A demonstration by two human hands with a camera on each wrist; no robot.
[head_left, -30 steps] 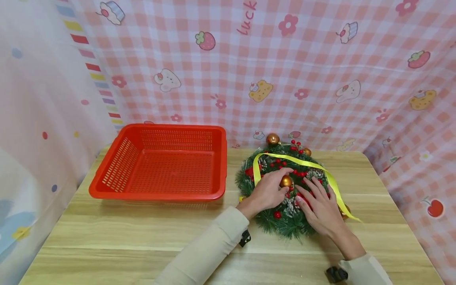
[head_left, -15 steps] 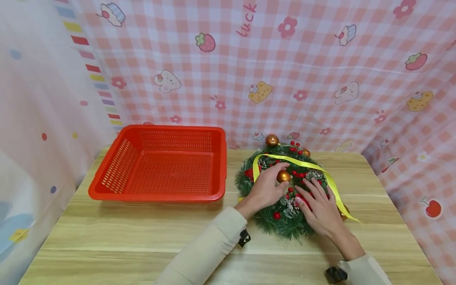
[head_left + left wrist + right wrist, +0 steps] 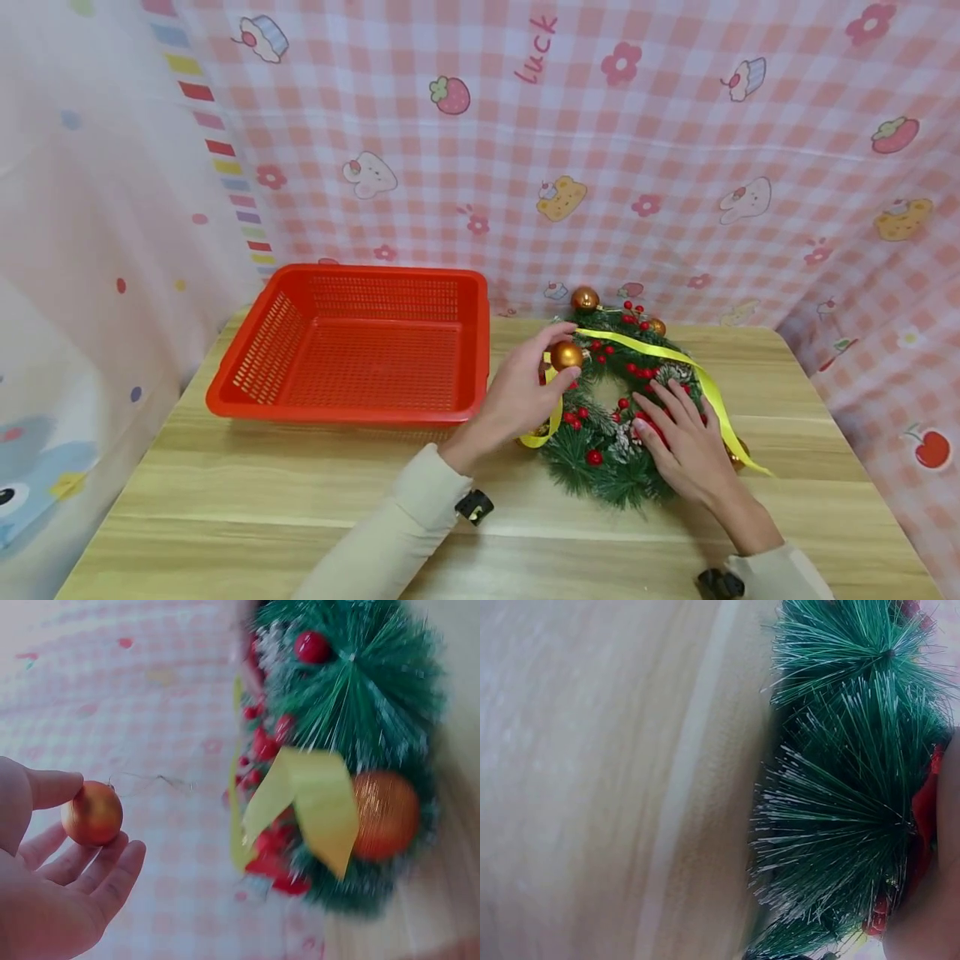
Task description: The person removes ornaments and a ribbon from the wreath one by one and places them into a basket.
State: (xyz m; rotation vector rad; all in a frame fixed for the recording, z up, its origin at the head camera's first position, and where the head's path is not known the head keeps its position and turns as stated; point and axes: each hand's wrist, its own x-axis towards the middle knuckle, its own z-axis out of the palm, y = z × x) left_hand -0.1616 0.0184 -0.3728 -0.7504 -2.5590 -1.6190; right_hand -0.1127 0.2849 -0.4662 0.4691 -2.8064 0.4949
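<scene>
1. Left hand [image 3: 519, 385]: reaching over the wreath's left side; thumb and fingertips pinch a gold ball [image 3: 566, 356], grip narrowed to its width.
2. Gold ball: round, soft metallic sheen; fine thread trails from its top. Held apart from the wreath.
3. Right hand [image 3: 688, 450]: right of the pinch, palm down, fingers spread on the wreath.
4. Wreath [image 3: 622, 479]: bristly green needles, glossy red berries; right of the pinch.
5. Yellow ribbon [image 3: 718, 400]: flat, smooth, curving right from the pinch.
6. Red basket [image 3: 345, 412]: perforated, left of the grip.
</scene>
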